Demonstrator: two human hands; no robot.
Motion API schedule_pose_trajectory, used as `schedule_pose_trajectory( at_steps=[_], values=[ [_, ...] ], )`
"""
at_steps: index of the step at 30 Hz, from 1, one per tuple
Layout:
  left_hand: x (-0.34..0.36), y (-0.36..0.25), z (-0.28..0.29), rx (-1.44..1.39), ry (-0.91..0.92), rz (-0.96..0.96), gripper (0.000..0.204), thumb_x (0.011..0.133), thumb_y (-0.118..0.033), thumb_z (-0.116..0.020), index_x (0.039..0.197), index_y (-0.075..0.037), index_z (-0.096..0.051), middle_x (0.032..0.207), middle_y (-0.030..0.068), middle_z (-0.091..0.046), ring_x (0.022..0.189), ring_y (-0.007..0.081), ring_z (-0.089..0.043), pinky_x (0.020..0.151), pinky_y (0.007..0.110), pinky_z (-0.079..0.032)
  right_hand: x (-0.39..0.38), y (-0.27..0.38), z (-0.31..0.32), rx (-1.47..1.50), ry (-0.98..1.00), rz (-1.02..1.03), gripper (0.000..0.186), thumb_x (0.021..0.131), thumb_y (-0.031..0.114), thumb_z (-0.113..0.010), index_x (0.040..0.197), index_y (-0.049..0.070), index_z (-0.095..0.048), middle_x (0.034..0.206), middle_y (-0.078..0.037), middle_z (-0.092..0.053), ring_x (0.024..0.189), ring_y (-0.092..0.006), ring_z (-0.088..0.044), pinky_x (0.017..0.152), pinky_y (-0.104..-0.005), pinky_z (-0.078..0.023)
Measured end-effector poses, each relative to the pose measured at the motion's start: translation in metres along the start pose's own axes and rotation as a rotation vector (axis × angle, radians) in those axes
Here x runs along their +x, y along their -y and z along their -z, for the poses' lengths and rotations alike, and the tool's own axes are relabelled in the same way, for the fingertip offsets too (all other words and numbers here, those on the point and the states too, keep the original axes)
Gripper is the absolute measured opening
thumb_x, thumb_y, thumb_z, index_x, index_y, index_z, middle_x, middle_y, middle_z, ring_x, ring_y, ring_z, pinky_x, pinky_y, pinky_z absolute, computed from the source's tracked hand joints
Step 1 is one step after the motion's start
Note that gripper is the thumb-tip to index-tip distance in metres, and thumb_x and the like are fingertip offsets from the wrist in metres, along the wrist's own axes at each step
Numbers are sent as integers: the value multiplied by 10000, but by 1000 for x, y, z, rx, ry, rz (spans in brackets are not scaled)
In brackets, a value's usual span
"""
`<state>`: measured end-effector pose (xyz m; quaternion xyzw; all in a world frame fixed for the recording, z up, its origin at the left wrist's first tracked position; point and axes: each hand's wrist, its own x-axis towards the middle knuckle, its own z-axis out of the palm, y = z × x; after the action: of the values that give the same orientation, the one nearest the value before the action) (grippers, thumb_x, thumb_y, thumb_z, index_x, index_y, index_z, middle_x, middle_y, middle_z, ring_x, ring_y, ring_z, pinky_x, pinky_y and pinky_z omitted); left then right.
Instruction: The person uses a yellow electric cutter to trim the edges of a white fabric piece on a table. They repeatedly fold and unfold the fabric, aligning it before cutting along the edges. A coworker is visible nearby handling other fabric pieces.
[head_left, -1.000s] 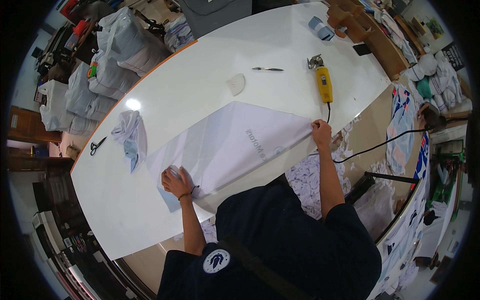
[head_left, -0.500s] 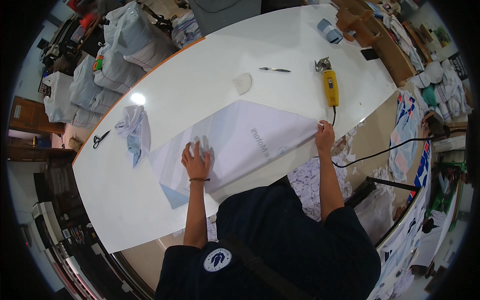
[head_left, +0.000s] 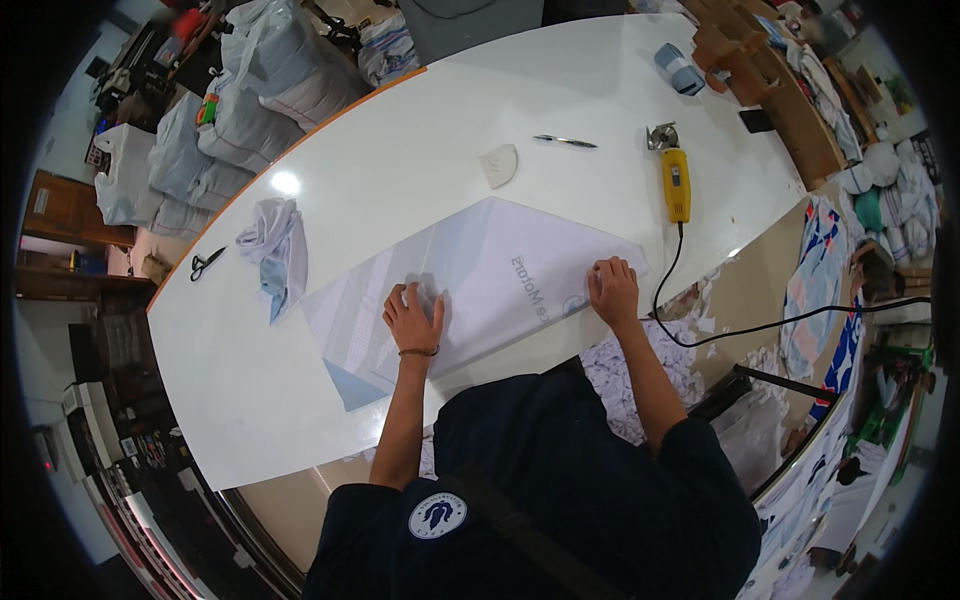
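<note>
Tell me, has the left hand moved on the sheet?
Yes. The left hand slid along the sheet from its left corner toward the middle, nearer the yellow cutter.

A sheet of fabric (head_left: 480,290) lies on the table (head_left: 400,160) in front of me. My left hand (head_left: 413,318) rests flat on its near left part, my right hand (head_left: 612,290) on its right corner. Left of the sheet lies a crumpled cloth (head_left: 272,250), with scissors (head_left: 207,263) further left. Beyond the sheet lie a chalk piece (head_left: 499,165) and a pen (head_left: 564,141); a cutting machine (head_left: 674,178) lies far right.

Glossy white table (head_left: 420,150); thin, smooth white cloth sheet (head_left: 480,280).
</note>
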<state>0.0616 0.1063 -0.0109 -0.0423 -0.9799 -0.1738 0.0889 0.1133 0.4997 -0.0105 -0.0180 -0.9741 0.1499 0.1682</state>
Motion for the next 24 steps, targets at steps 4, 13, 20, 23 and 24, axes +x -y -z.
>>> schedule_pose_trajectory(
  at_steps=[4, 13, 20, 23, 24],
  values=[
    [-6, 7, -2, 40, -62, 64, 591, 894, -439, -666, 1316, -45, -542, 1351, 197, -460, 1271, 384, -397, 1065, 531, -293, 15, 0, -3, -127, -47, -144, 279, 911, 279, -626, 1098, 73, -633, 1079, -108, -579, 1007, -318, -552, 837, -468, -437],
    [1, 13, -1, 31, 12, 21, 647, 918, -492, -615, 1424, -106, -498, 1493, 196, -382, 1392, 410, -308, 1122, 551, -239, 20, 15, -9, -8, 73, -10, 442, 932, 346, -626, 1285, 83, -589, 1258, -149, -561, 1170, -342, -516, 974, -504, -399],
    [-1, 68, 2, 204, -88, 300, 718, 940, -563, -549, 1515, -151, -427, 1579, 199, -313, 1458, 426, -242, 1154, 577, -202, 18, 25, -13, -172, 95, -90, 608, 929, 429, -619, 1438, 116, -502, 1484, -179, -413, 1364, -384, -366, 1089, -572, -288],
    [-6, 82, 14, 169, -89, 277, 691, 934, -514, -586, 1499, -141, -443, 1572, 200, -323, 1441, 425, -273, 1146, 569, -226, 17, 31, -14, -150, 153, -98, 672, 929, 441, -619, 1495, 126, -441, 1546, -179, -346, 1412, -397, -304, 1120, -577, -248],
    [-11, 82, 19, 145, -80, 261, 685, 933, -501, -594, 1495, -139, -446, 1569, 200, -328, 1437, 424, -280, 1144, 568, -230, 16, 35, -15, -150, 159, -79, 670, 932, 441, -614, 1498, 127, -438, 1556, -176, -337, 1422, -394, -295, 1124, -579, -242]
  ],
)
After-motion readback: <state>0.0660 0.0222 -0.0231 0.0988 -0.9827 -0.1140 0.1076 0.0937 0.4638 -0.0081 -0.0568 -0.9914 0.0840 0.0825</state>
